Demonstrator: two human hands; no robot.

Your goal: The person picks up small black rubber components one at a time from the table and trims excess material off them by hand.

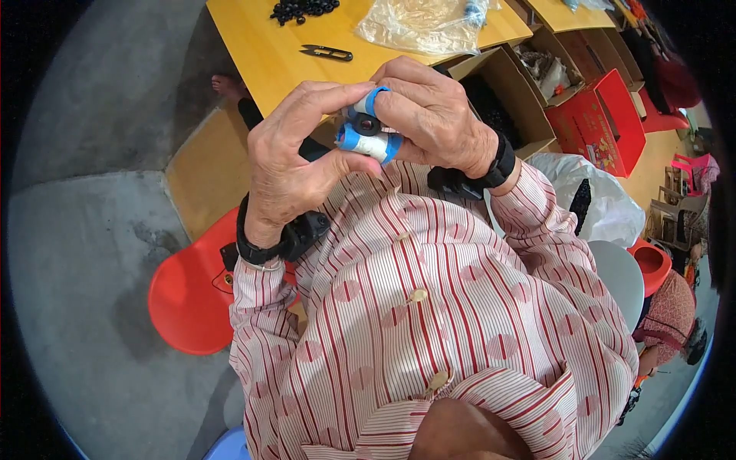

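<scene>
Both my hands meet in front of my chest, above the near edge of the yellow table. A small black round piece with a hole in its middle sits between the fingertips. My right hand pinches it between thumb and index finger, which seem to wear blue-and-white wraps. My left hand is closed around the same spot, its index tip above and its thumb below; its other fingers are hidden, so what it grips I cannot make out. Each wrist carries a black strap.
On the yellow table lie black thread snips, a pile of small black pieces and a clear plastic bag. Cardboard boxes and a red box stand right. A red stool is at left; a person sits far right.
</scene>
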